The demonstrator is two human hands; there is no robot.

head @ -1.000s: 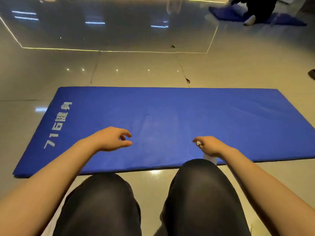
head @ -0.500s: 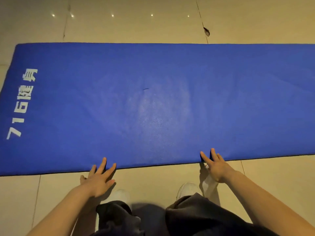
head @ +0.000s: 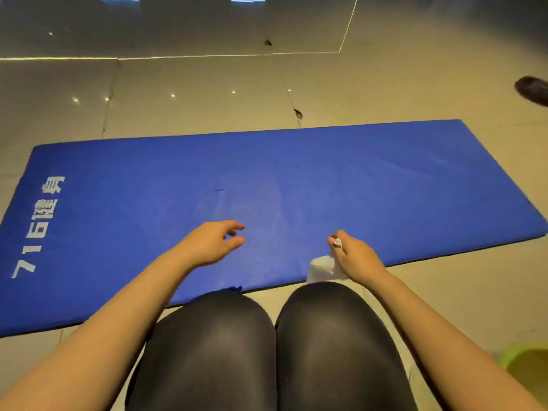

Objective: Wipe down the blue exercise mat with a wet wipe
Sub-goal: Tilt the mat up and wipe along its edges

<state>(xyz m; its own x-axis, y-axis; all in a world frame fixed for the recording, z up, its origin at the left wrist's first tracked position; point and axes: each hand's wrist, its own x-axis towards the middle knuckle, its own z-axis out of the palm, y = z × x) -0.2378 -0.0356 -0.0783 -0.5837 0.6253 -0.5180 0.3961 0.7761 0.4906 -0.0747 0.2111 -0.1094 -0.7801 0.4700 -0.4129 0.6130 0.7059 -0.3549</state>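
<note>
Over the near edge of the blue exercise mat (head: pixel 296 179), 2 hands hover.
Right hand (head: pixel 357 258) pinches a hanging wet wipe (head: pixel 321 266); left hand (head: pixel 212 243) is loose, holding nothing. Best to spread the wipe flat and stroke lengthwise, overlapping passes. Mat lies across the floor (head: pixel 207 93), directly beneath both hands.

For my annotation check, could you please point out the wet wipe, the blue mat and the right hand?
wet wipe (head: pixel 323 266), head view, on its hanging white part.
blue mat (head: pixel 385 179), head view, on bare surface.
right hand (head: pixel 355 258), head view, on its back.
</note>
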